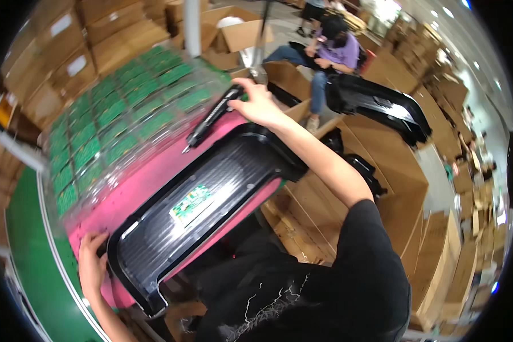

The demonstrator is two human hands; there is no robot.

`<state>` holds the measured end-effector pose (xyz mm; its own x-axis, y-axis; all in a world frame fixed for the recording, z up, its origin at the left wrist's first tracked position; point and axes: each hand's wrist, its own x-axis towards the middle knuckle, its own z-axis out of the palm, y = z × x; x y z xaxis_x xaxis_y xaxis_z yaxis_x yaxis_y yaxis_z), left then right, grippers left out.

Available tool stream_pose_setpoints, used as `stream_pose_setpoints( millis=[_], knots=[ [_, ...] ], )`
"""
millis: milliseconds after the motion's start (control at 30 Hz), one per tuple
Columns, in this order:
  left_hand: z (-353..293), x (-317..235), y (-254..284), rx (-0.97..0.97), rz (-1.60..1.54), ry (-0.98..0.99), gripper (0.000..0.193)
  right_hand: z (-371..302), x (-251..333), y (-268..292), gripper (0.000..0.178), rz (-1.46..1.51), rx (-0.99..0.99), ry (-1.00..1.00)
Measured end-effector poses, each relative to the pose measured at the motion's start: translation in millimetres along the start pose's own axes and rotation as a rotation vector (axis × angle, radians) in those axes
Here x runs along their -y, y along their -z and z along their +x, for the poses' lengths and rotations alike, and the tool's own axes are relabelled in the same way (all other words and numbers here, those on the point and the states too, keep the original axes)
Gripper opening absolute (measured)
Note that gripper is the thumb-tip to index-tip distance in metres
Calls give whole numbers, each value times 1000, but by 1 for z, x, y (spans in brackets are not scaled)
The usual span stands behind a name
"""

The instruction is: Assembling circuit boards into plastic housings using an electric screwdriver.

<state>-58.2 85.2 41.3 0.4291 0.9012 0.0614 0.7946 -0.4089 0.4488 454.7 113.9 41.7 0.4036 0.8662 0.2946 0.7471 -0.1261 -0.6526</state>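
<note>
Powered screwdriver point(214, 117) and black moulded housing point(154, 239)

Screwdriver grasped by right hand point(257, 104). Left hand point(92, 265): fingers bent beside housing's end; hold cannot be told. Between both hands' fingers: housing, circuit board point(191, 205) laid inside. Board could be scratched should the bit point(186, 150) slip.

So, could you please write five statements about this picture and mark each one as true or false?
1. The right hand holds a black screwdriver. True.
2. The single circuit board lies directly on the pink mat. False: it lies inside the black plastic shell.
3. The left hand is at the shell's left end. True.
4. The clear trays hold red boards. False: the boards are green.
5. The seated person wears a purple top. True.
</note>
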Motion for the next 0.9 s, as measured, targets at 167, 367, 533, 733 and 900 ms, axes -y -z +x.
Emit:
stream_pose_setpoints(
  millis=[167,367,533,733,900],
  knots=[
    [7,3,-16,-79,68,-113,32,35,-27,-9,60,95,191,-89],
    [6,-9,-15,-115,119,-167,29,33,-12,-20,51,54,75,-103],
    [6,-3,-18,-150,161,-222,27,21,37,-49,60,365,-510,177],
    [13,-10,-15,-96,125,-143,20,-14,85,-67,46,840,-226,187],
    [12,5,-12,-96,55,-48,15,-27,100,-69,25,1287,92,54]
  ],
)
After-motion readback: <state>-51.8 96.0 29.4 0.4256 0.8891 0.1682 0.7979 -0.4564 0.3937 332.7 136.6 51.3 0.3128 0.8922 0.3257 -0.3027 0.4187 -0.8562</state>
